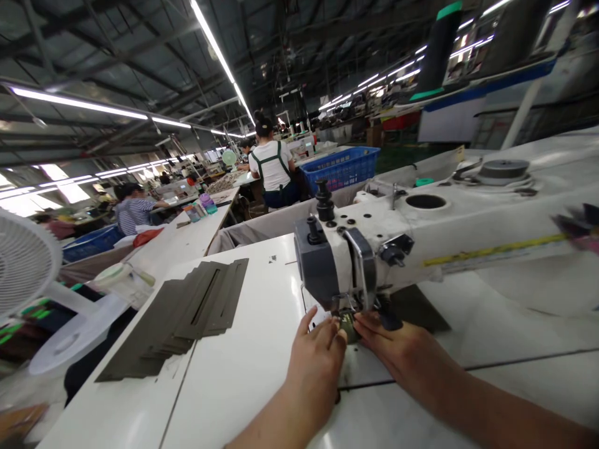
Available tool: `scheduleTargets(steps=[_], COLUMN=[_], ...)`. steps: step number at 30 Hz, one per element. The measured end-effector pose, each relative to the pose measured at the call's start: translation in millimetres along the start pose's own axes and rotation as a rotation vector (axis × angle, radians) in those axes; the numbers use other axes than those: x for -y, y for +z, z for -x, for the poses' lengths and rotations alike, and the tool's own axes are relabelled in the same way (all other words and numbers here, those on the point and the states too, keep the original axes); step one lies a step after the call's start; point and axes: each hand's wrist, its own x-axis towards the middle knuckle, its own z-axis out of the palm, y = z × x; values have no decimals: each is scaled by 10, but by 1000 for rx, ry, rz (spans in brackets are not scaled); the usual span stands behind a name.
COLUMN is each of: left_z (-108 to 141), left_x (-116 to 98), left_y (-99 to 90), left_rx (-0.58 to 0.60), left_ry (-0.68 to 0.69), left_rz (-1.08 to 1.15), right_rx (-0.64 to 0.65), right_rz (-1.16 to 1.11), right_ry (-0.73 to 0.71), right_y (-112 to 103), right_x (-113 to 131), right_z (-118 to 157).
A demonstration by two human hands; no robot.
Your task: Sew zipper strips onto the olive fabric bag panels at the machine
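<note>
A white industrial sewing machine stands in front of me, its needle area low over the white table. My left hand is left of the presser foot, fingers bent and closed at the edge of a small olive-grey fabric piece. From the other side my right hand reaches in, its fingertips pressed together on the same piece, close to the needle. Both hands partly cover it. Behind the right hand a dark grey-green panel lies flat under the machine arm; whether it joins the held piece I cannot tell.
Left on the table lies a fanned stack of dark grey-green panels, some with slots. A white fan stands at far left. Yellow measuring tape runs along the machine arm. Beyond are a blue crate and a seated person.
</note>
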Motion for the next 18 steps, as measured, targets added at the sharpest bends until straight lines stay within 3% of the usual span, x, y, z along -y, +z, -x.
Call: scheduleTargets(steps=[6,18], left_z=[-38,-38], left_x=[50,91], left_y=[28,96], left_rx=[29,3], left_ry=[-21,-25], left_rz=[-6,14], right_rx=[77,110], right_rz=[-75,-89], right_ry=[47,51], right_y=[-11,-35], right_x=[-34,-33], right_z=[-57,-88])
